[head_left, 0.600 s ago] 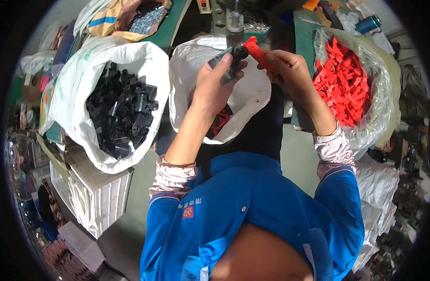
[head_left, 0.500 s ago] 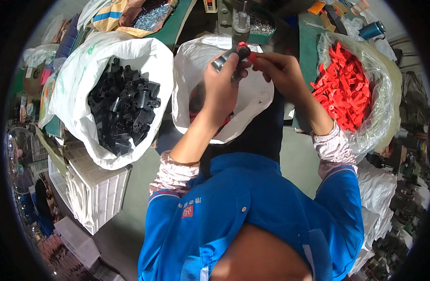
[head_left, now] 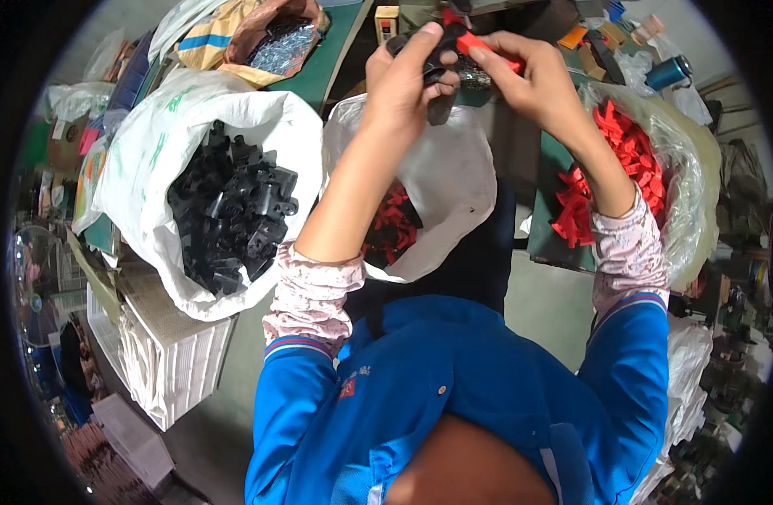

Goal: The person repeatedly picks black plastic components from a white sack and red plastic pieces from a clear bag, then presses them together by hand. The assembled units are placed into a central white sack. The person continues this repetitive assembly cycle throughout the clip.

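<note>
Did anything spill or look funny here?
Maybe some red plastic parts on the right: they crowd the left edge of the clear plastic bag, over the green tabletop, looking barely tucked in. I can't tell whether any really spilled.

Clock centred on middle white bag [head_left: 458, 172]: open mouth gives way down. Left forearm [head_left: 355, 185] bars 9 o'clock, white sack [head_left: 138, 185] beyond. Right forearm [head_left: 595, 156] obstructs red-parts bag [head_left: 691, 189], 3 o'clock; narrow gap before it.
</note>
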